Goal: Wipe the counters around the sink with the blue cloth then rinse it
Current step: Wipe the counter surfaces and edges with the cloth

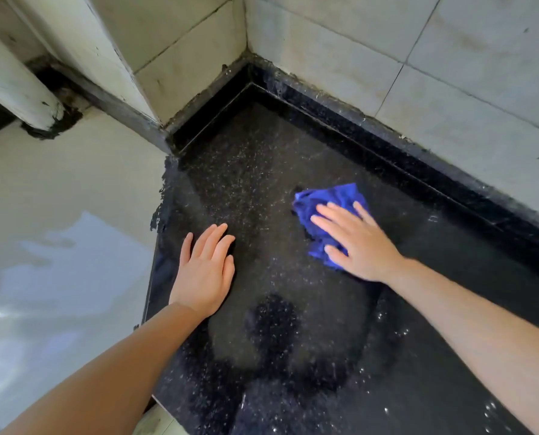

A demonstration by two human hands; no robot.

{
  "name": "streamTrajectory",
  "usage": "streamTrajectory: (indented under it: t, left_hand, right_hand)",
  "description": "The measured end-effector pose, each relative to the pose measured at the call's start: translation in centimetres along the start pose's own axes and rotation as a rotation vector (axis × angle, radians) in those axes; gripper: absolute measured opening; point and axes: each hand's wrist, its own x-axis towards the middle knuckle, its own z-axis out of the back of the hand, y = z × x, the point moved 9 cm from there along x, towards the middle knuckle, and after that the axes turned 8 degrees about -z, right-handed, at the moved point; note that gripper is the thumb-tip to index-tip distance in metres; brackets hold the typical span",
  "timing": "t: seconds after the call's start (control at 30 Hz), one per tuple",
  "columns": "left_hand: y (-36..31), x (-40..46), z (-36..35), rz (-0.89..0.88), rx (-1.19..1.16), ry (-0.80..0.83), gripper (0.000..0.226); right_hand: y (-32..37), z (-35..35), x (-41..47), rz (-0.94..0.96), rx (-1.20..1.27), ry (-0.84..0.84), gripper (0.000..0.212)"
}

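Note:
A crumpled blue cloth [328,208] lies on the black speckled counter [262,171], right of centre. My right hand [359,243] presses flat on the cloth's near part, fingers spread, covering some of it. Palm down, my left hand [207,271] rests on the bare counter near its left edge and holds nothing. A wet, darker streak curves across the counter in front of both hands. No sink shows in this view.
Pale tiled walls [419,76] meet in a corner behind the counter, with a raised black ledge [387,142] along the back. The counter's left edge [155,246] drops to a glossy white floor [58,246]. A white pipe [14,86] stands at the far left.

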Motion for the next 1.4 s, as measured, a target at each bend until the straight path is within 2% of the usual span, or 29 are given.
streamTrajectory:
  t: [0.07, 0.13, 0.2, 0.3, 0.4, 0.5, 0.57, 0.63, 0.67, 0.7, 0.77, 0.83, 0.87, 0.9, 0.97, 1.07, 1.17, 1.23, 1.3, 1.33, 1.4]
  left_hand:
    - [0.1, 0.1, -0.1, 0.004, -0.012, -0.017, 0.051]
    - [0.3, 0.2, -0.2, 0.004, -0.007, -0.028, 0.050]
    - [0.5, 0.6, -0.3, 0.007, 0.004, -0.013, 0.051]
    - [0.4, 0.4, -0.5, 0.016, -0.002, 0.019, 0.056]
    - [0.4, 0.1, -0.2, 0.013, -0.053, 0.005, 0.061]
    - [0.7, -0.2, 0.8, 0.025, -0.196, -0.051, 0.059]
    - [0.7, -0.7, 1.4, 0.013, -0.203, -0.066, 0.053]
    - [0.7, -2.0, 1.8, -0.026, -0.115, -0.072, 0.051]
    - [0.8, -3.1, 1.8, -0.037, -0.078, -0.060, 0.048]
    - [1.0, -4.4, 1.7, -0.044, -0.048, -0.048, 0.046]
    - [1.7, -7.5, 1.8, -0.047, -0.010, -0.044, 0.044]
    - [2.8, -10.7, 2.0, -0.042, 0.013, -0.060, 0.042]
    - [3.4, -12.1, 2.0, -0.043, 0.010, -0.063, 0.042]
    - [3.9, -13.2, 2.0, -0.048, -0.002, -0.068, 0.042]
    - [4.9, -14.2, 2.0, -0.022, -0.043, -0.084, 0.042]
    - [6.3, -14.1, 2.1, 0.110, -0.134, -0.112, 0.045]
    - [6.5, -13.9, 2.2, 0.127, -0.122, -0.127, 0.044]
    - [6.2, -14.0, 2.2, 0.116, -0.106, -0.109, 0.044]
    - [5.9, -14.0, 2.5, 0.097, -0.098, -0.104, 0.044]
    - [5.8, -13.9, 2.5, 0.090, -0.096, -0.088, 0.044]
    - [5.6, -13.8, 2.3, 0.074, -0.080, -0.053, 0.045]
  right_hand:
    - [-7.2, 1.7, 4.4, -0.305, 0.045, -0.064, 0.063]
    - [-10.8, 2.2, 6.6, -0.502, 0.043, -0.083, 0.058]
    - [-10.3, 2.1, 7.2, -0.569, 0.048, -0.105, 0.053]
    - [-4.4, 0.9, 4.8, -0.593, 0.106, -0.107, 0.051]
    - [7.3, 0.0, -1.5, -0.411, 0.097, -0.135, 0.052]
    - [18.4, -1.8, -10.2, 0.038, 0.120, 0.027, 0.052]
    - [19.3, -2.5, -13.0, 0.367, 0.104, 0.165, 0.051]
    - [15.5, -1.9, -11.6, 0.496, 0.047, 0.173, 0.049]
    - [12.7, -1.5, -9.4, 0.457, 0.006, 0.134, 0.049]
    - [9.4, -0.9, -6.6, 0.342, -0.019, 0.077, 0.049]
    - [2.6, 0.7, -1.4, -0.059, 0.038, -0.046, 0.054]
    - [-2.0, 1.0, 1.1, -0.550, 0.161, -0.078, 0.055]
    - [-2.1, 0.6, 1.3, -0.742, 0.213, -0.067, 0.054]
    - [-0.5, 0.4, 1.1, -0.852, 0.229, -0.067, 0.053]
    - [5.8, -0.1, 0.2, -0.842, 0.226, -0.110, 0.052]
    - [19.3, -1.5, -4.5, -0.558, 0.148, -0.145, 0.051]
    - [29.6, -3.4, -10.3, -0.276, 0.123, -0.013, 0.050]
    - [30.7, -3.8, -13.5, -0.166, 0.076, 0.058, 0.050]
    - [27.8, -3.6, -16.3, -0.162, 0.022, 0.059, 0.050]
    - [25.6, -3.4, -17.4, -0.204, -0.001, 0.045, 0.049]
    - [20.9, -3.0, -17.8, -0.463, 0.029, 0.032, 0.048]
